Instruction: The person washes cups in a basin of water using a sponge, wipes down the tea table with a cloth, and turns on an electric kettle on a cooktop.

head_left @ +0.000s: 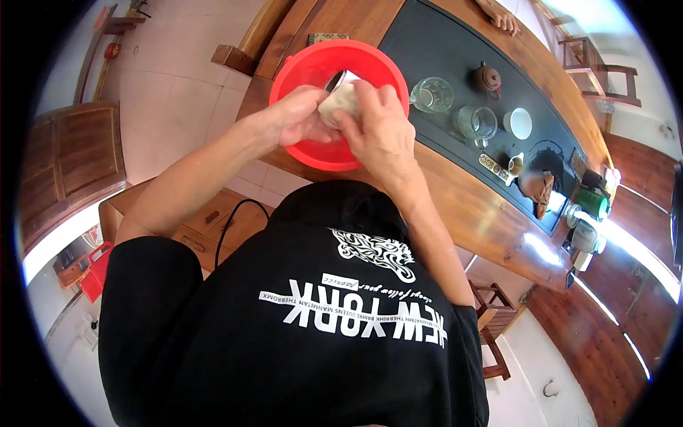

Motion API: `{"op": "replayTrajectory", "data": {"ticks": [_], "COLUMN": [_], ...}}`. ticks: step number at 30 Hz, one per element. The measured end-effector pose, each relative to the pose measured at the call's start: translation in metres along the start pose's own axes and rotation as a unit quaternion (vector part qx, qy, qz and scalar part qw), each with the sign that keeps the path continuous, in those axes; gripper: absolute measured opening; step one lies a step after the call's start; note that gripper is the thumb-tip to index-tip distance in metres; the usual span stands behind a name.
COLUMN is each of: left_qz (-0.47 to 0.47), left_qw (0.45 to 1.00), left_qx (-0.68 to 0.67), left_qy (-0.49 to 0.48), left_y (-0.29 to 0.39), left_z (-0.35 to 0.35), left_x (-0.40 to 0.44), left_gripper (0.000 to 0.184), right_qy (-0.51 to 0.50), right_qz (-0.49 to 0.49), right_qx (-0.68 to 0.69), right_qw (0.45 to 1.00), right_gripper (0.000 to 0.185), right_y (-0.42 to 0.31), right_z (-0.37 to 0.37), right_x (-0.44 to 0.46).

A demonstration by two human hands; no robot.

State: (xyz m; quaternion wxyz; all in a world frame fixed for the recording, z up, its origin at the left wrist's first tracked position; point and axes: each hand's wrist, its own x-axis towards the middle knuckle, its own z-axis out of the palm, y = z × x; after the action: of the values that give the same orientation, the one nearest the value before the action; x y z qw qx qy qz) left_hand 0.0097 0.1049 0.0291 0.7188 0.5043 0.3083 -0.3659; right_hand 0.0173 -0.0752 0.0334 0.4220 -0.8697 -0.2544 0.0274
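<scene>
Both my hands are over a red plastic basin [390, 67]. My right hand [380, 128] is closed on a folded off-white cloth [339, 103], its fingers and thumb pressing on the near side. My left hand [306, 117] is curled under and around the left side of the same cloth, with its lower fingers partly hidden. Beyond the cloth, between the hands, a small white-and-dark piece [343, 78] sticks out; its kind cannot be made out. The basin's bottom is mostly covered by my hands and forearms.
On the dark tea tray [448, 50] stand a glass pitcher [432, 95], a glass mug [475, 124], a brown teapot [488, 80] and a white cup [518, 124]. Another person's hand [504, 20] rests at the table's far edge. A wooden stool [249, 53] is to the left.
</scene>
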Motion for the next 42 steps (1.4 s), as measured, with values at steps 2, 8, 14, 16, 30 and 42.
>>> {"op": "replayTrajectory", "data": {"ticks": [2,8,14,16,30,42], "left_qz": [0.009,0.041,0.038,0.052,0.281,0.298], "left_qw": [0.999,0.995,0.997,0.997,0.939,0.943], "left_qx": [-0.040,-0.088,-0.047,-0.026,0.195,0.139], "left_qy": [-0.023,-0.035,-0.048,-0.041,-0.016,0.060], "left_y": [-0.006,-0.009,-0.013,-0.016,-0.023,-0.029], "left_z": [0.005,0.005,-0.001,-0.003,-0.015,-0.003], "left_x": [0.000,0.003,0.001,0.001,0.001,-0.012], "left_gripper": [0.036,0.030,0.033,0.031,0.045,0.068], "right_qy": [-0.027,0.015,-0.058,-0.070,-0.213,-0.206], "right_qz": [-0.002,-0.044,0.026,0.040,0.312,0.379], "right_qx": [-0.069,-0.061,-0.016,0.017,0.334,0.392], "right_qw": [0.997,0.997,0.998,0.997,0.864,0.813], "right_gripper": [0.042,0.043,0.037,0.036,0.048,0.052], "right_y": [-0.004,0.007,0.020,0.019,0.027,0.010], "right_z": [0.001,0.013,0.021,0.018,0.009,0.009], "right_x": [0.005,0.023,0.036,0.038,0.048,0.046]}}
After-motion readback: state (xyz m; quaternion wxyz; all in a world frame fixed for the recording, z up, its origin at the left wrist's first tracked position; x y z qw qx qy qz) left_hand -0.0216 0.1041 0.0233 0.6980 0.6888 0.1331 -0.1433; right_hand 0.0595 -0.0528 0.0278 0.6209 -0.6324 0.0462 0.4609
